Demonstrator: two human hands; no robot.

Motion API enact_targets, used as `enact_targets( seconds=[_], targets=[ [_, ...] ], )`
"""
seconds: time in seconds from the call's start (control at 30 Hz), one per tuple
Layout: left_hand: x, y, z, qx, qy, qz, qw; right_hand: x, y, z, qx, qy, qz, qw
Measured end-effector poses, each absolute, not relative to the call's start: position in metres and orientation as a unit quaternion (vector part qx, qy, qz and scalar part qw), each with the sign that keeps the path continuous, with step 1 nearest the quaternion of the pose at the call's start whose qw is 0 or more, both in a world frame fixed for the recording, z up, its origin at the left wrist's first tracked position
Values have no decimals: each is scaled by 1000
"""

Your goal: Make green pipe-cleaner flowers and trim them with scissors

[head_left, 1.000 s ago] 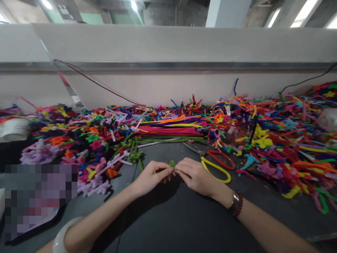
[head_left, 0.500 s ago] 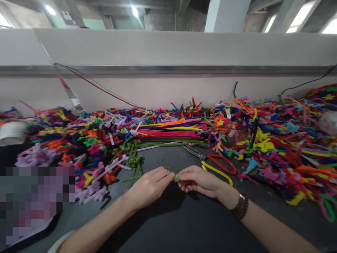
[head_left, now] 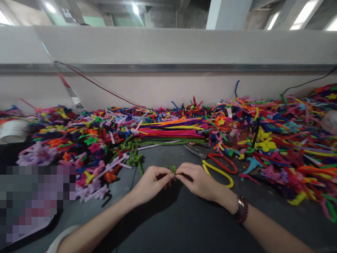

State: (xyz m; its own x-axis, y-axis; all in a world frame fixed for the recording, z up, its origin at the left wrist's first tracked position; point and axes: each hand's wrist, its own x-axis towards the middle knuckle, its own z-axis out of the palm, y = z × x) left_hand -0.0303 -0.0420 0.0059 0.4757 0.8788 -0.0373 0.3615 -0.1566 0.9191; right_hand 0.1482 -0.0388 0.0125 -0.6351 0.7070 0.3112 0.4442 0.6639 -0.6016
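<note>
Left hand [head_left: 152,183]: pinching green pipe cleaner [head_left: 173,169] in its fingertips
Right hand [head_left: 198,181]: pinching the same piece
Pipe cleaner: between both hands

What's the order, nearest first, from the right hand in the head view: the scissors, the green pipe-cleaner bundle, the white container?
From the right hand:
1. Red-and-yellow-handled scissors, just to its right.
2. Green pipe-cleaner bundle, left of both hands.
3. White container, at the far left edge of the view.

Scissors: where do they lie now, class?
The scissors lie just beyond the right hand, at the edge of the pipe-cleaner heap, in the head view.
</note>
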Motion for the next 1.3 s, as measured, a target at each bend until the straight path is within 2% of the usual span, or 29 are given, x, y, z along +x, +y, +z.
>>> enact_targets(
  seconds=[0.1, 0.63, 0.8, 0.97, 1.13, 1.3],
  targets=[
    [-30, -43, 6, 723, 449, 272, 449, 147, -38, 16, -371, -846, 271, 272],
    [-30, -45, 8, 725, 450, 270, 445, 147, -34, 15, -438, -714, 479, 261],
    [-28, -49, 11, 751, 451, 268, 402, 146, -32, 13, -447, -667, 547, 236],
    [-30, -42, 11, 685, 422, 283, 522, 146, -29, 17, -442, -608, 607, 256],
    [-32, -41, 8, 568, 376, 285, 674, 145, -27, 19, -459, -581, 605, 293],
    [-29, -40, 8, 563, 396, 333, 644, 145, -27, 16, -450, -585, 612, 284]
  ],
)
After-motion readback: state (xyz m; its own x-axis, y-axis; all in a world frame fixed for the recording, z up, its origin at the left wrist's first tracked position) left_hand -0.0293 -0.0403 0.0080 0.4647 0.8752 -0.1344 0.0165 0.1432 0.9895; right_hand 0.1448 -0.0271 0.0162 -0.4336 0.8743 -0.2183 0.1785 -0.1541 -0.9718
